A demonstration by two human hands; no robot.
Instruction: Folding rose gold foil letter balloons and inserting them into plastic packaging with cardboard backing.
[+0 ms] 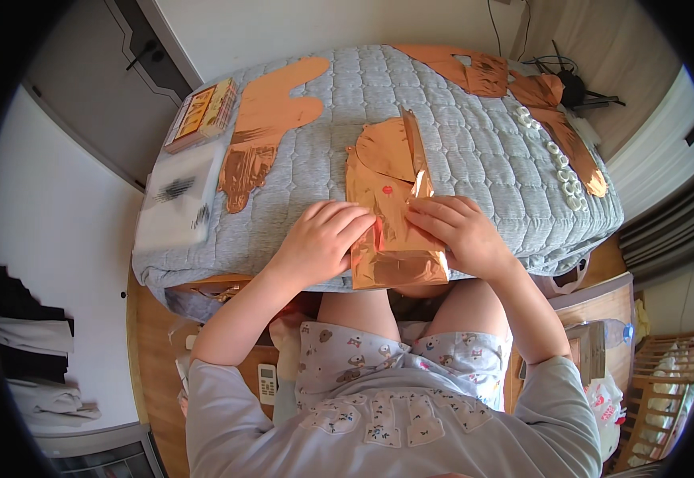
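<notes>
A shiny copper-coloured foil balloon (391,211), flat and partly folded, lies at the near edge of the bed in front of me. A small red mark shows on its middle. My left hand (329,235) has its fingers bent together on the balloon's left side, with a strip of red by the fingertips. On the opposite side my right hand (465,233) grips the balloon's right edge, its fingers over the foil. The thumbs are partly hidden. At its far end the balloon has a rounded flap and a narrow raised fold.
Another flat copper foil balloon (271,103) lies at left, beside a boxed pack (201,115) and a clear plastic bag (178,195). More copper foil (474,73) spreads at the far right, near several small white rings (562,162). Everything rests on a grey quilted bed (315,171).
</notes>
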